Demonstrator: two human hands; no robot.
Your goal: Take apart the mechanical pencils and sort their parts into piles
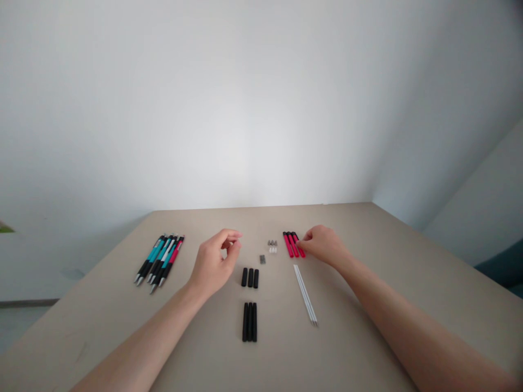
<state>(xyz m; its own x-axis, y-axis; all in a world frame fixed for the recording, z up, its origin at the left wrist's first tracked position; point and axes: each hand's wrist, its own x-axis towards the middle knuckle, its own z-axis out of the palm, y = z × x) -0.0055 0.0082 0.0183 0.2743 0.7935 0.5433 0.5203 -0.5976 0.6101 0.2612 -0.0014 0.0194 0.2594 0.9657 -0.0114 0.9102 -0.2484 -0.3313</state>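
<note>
My right hand (324, 245) is closed, its fingertips pinching the rightmost of three pink pen barrels (291, 245) with black ends. These barrels lie side by side on the table. My left hand (214, 258) hovers left of the small parts, fingers curled and a gap between thumb and forefinger, holding nothing. Three short black grips (250, 277) lie just right of it, and three longer black tubes (250, 322) are nearer me. Between the hands sit small springs (262, 259), metal pen tips (272, 243) and whitish plastic pieces (273, 250). White pen refills (304, 295) lie below the pink barrels.
Several assembled pens (161, 261) in blue, white and pink lie in a group at the left. The beige table (196, 354) meets a pale wall (245, 109) at its far edge. Something dark blue (502, 264) shows beyond the right edge.
</note>
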